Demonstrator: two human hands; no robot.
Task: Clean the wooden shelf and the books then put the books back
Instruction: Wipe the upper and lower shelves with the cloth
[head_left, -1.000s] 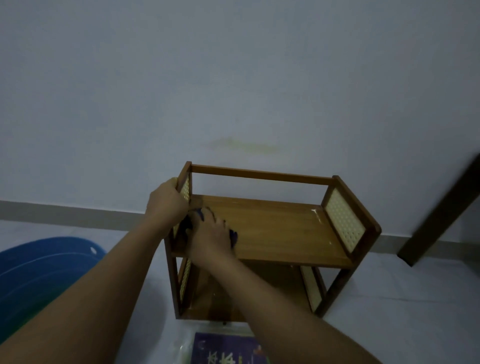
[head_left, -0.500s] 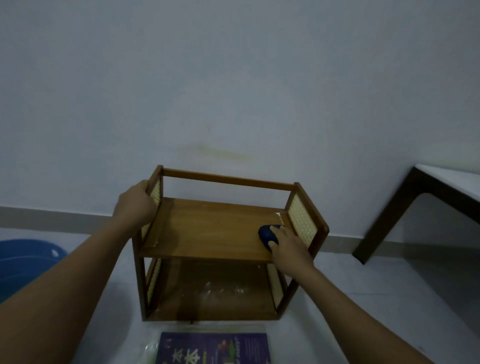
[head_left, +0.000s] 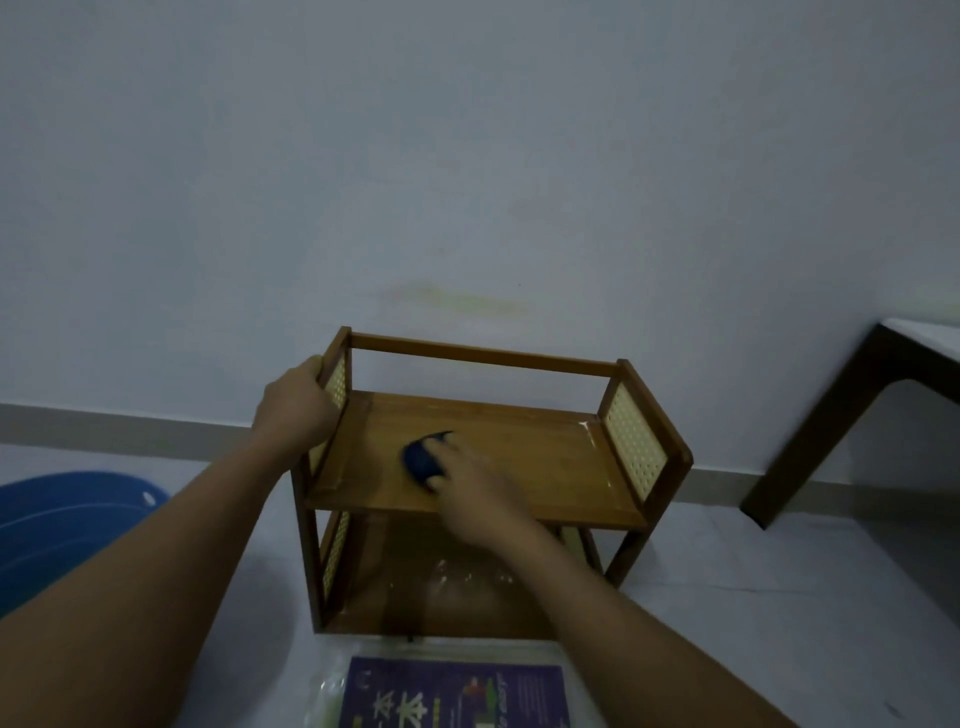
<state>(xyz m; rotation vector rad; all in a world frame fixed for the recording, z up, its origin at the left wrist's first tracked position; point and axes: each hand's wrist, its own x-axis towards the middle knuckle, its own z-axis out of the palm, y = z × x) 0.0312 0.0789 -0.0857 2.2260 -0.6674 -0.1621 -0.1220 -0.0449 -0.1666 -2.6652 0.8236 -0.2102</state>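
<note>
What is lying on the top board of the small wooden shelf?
On the wooden shelf's top board only a dark blue cloth lies, pressed under the right hand. The hand covers part of the cloth and the board beneath it.

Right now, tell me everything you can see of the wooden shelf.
The wooden shelf is a small two-tier unit of brown wood standing upright on the pale floor against the wall. Cream lattice panels fill its ends, and a rail runs across the back. No books are on it. The left hand grips its left end; the right hand presses a dark blue cloth on the top tier. Whitish smears mark the lower tier.
</note>
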